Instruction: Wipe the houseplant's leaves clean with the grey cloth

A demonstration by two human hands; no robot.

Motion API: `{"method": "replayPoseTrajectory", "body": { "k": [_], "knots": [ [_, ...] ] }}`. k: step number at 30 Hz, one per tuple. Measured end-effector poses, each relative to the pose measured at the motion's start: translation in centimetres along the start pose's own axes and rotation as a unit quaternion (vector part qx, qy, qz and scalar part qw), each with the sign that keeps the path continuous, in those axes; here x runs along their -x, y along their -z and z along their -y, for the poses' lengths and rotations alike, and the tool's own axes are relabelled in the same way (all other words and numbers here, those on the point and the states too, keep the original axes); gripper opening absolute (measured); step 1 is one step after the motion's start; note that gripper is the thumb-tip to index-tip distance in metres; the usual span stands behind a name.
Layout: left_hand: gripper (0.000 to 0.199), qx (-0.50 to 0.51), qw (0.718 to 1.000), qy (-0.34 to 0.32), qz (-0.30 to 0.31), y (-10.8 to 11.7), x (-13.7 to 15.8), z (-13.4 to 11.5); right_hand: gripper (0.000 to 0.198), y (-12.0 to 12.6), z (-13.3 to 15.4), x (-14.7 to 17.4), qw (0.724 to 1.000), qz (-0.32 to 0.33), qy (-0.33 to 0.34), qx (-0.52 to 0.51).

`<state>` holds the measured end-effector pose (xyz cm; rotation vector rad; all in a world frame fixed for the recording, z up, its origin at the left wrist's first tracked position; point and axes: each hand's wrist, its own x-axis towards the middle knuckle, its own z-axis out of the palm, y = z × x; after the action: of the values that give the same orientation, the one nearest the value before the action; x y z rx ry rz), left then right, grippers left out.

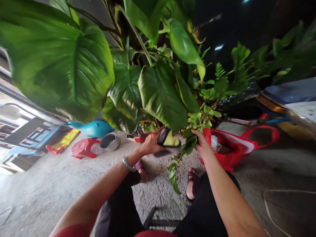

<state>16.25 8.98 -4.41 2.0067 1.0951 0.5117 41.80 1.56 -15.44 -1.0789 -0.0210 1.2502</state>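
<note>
My left hand (151,143), with a bracelet (128,164) at its wrist, is closed around a dark grey cloth (170,149). A yellow-green patch (171,140) shows at the cloth; whether it is cloth or leaf I cannot tell. My right hand (201,143) pinches a leafy green stem (189,143) to the right of the cloth. Leaves from this stem (174,181) hang down between my feet. Just above both hands droops a broad, glossy leaf (163,93) of a large potted plant.
A red bag (228,158) stands beside my right hand. Along the left lie a grey pot (110,142), a red plastic stool (84,148) and a blue whale-shaped thing (95,128). Large leaves (64,62) overhang the upper left. Stacked items (293,98) stand at right.
</note>
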Motion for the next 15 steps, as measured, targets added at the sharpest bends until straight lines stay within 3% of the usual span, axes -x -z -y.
{"method": "replayPoseTrajectory", "body": {
  "k": [2, 4, 5, 7, 9, 11, 13, 15],
  "knots": [
    [0.051, 0.039, 0.994, -0.035, -0.096, -1.4, -1.9, -2.0, 0.025, -0.3, 0.1, 0.1, 1.0, 0.001, -0.003, -0.001],
    [0.049, 0.081, 0.989, -0.057, -0.112, -3.3, -2.6, -3.2, 0.022, -0.7, -0.1, 0.2, 1.0, 0.003, -0.006, -0.004],
    [0.046, 0.086, 0.991, -0.065, -0.083, -4.0, -2.3, -3.4, 0.021, -0.9, -0.3, 0.2, 1.0, 0.006, -0.007, -0.006],
    [0.037, 0.05, 0.995, -0.076, 0.033, -4.4, -0.3, -2.7, 0.019, -1.1, -0.7, 0.2, 1.0, 0.01, -0.008, -0.009],
    [0.028, -0.03, 0.984, -0.073, 0.161, -3.0, 2.5, -1.1, 0.019, -1.3, -1.0, 0.0, 1.0, 0.01, -0.008, -0.014],
    [0.025, -0.087, 0.969, -0.04, 0.226, -0.7, 4.6, 0.5, 0.019, -1.3, -1.2, -0.1, 1.0, 0.009, -0.006, -0.018],
    [0.025, -0.091, 0.979, -0.006, 0.182, 1.4, 4.9, 1.2, 0.018, -1.3, -1.3, -0.2, 1.0, 0.007, -0.005, -0.024],
    [0.032, -0.065, 0.997, -0.01, 0.046, 2.0, 3.3, 0.7, 0.018, -1.4, -1.4, -0.2, 1.0, 0.006, -0.001, -0.029]
  ]
}}
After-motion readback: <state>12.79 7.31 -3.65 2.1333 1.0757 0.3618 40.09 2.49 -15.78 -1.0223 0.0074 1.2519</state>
